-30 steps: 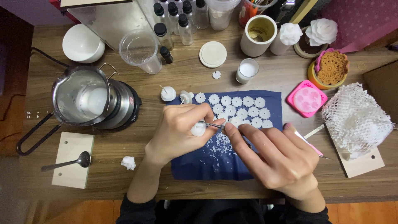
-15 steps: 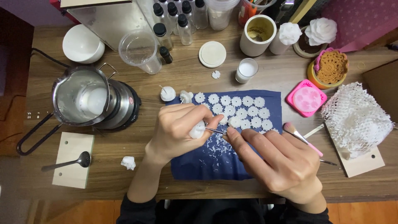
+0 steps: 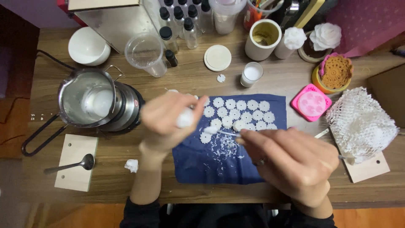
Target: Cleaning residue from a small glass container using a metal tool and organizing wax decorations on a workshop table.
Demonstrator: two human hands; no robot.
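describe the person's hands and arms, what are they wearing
Both hands are bare, with no gloves. The right hand wears a dark ring on one finger. The left hand shows no ring or watch, though it is blurred. Both forearms are uncovered, and dark sleeves are pushed up toward the elbows at the bottom edge of the view.

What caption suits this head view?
Left hand holds a white wax piece; right hand trims it above a blue cloth.

Lying mid-worktop: cloth, carrying rows of wax flowers along its far edge. Standing left of it: pot; nearer, spoon resting on a board. Sitting right: mould, then mesh bundle.
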